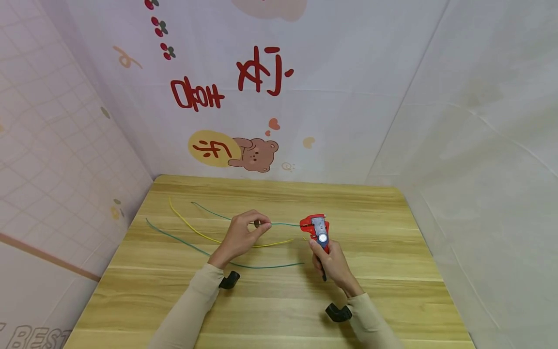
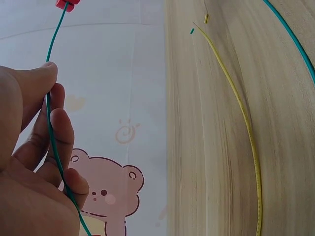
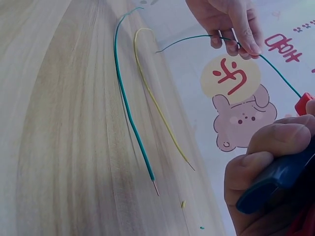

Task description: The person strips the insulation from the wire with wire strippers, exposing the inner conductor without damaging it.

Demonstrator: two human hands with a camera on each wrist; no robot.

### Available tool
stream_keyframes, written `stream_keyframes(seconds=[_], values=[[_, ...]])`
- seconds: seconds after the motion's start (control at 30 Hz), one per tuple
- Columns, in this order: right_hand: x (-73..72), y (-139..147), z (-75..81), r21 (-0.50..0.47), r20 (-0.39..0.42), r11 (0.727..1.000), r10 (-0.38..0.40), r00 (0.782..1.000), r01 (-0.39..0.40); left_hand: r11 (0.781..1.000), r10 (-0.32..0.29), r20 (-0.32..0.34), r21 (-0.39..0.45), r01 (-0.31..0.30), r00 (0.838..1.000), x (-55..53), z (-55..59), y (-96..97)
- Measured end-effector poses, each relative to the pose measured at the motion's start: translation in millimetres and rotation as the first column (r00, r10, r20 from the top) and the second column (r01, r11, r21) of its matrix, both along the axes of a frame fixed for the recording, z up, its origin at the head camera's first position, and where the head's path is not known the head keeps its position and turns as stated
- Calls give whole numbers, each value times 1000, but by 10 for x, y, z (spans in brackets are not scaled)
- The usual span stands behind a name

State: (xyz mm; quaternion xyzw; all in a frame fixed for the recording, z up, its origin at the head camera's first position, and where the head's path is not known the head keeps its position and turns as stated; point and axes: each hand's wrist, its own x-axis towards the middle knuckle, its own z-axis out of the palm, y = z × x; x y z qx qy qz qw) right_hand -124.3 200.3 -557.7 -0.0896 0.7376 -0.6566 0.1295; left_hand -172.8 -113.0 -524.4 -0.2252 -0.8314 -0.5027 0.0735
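Between thumb and fingertips my left hand (image 1: 246, 232) pinches a green wire (image 2: 51, 42), which runs on past the other fingers. The wire's far end goes into the red head of a wire stripper (image 1: 315, 224). Its handles are gripped by my right hand (image 1: 333, 264); the dark blue handle (image 3: 268, 184) shows in the right wrist view. Whether the jaws bite the wire cannot be made out. On the table below lie a yellow wire (image 3: 155, 101) and a second green wire (image 3: 129, 110), both with bare metal at their near ends.
Small cut bits of yellow insulation (image 3: 183, 204) and green insulation (image 3: 202, 227) lie near the wire ends. The wooden table (image 1: 279, 310) meets printed cloth walls (image 1: 331, 97) at the back and sides. A black camera mount sits on each wrist.
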Motion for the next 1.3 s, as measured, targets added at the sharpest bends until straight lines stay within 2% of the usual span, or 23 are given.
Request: stream_keyframes(seconds=[0.3, 0.67, 1.0, 1.3], values=[[4, -3, -2, 4, -33, 1000, 4, 999, -4, 1000, 10, -27, 2, -10, 1000, 8, 8, 8], [4, -4, -9, 0, -27, 1000, 6, 1000, -6, 1000, 11, -10, 8, -11, 1000, 13, 6, 1], [9, 2, -2, 1, -15, 1000, 0, 1000, 0, 1000, 2, -38, 3, -2, 999, 6, 5, 3], [7, 8, -12, -4, 1, 1000, 0, 1000, 0, 1000, 3, -12, 10, -3, 1000, 9, 6, -4]])
